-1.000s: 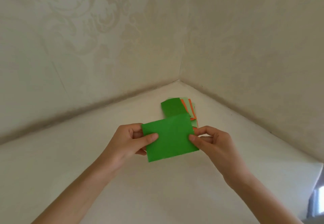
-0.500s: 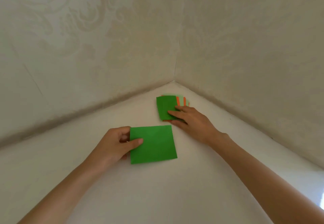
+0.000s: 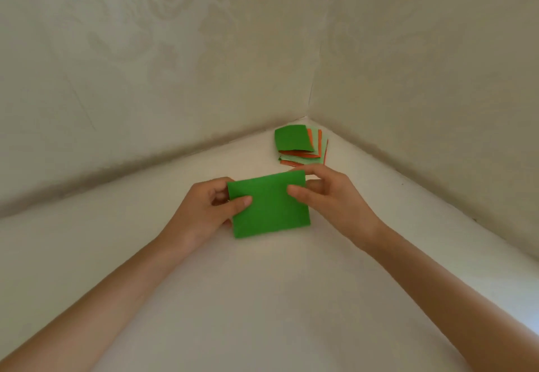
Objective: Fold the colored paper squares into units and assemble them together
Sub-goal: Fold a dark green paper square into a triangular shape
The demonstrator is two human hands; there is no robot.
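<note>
A flat square sheet of dark green paper [image 3: 269,205] sits just above the white desk [image 3: 262,298], held at both sides; the left hand [image 3: 204,211] pinches its left edge, thumb on top; the right hand [image 3: 335,196] pinches its upper right corner, thumb on the face; behind, near the corner of the cream patterned walls [image 3: 175,65], lies a fanned stack of green, pale green and orange paper squares [image 3: 293,138], apart from both hands.

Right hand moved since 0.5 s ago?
Yes. The right hand left the stack of coloured paper squares and came back toward the person, now pinching the green paper square.
</note>
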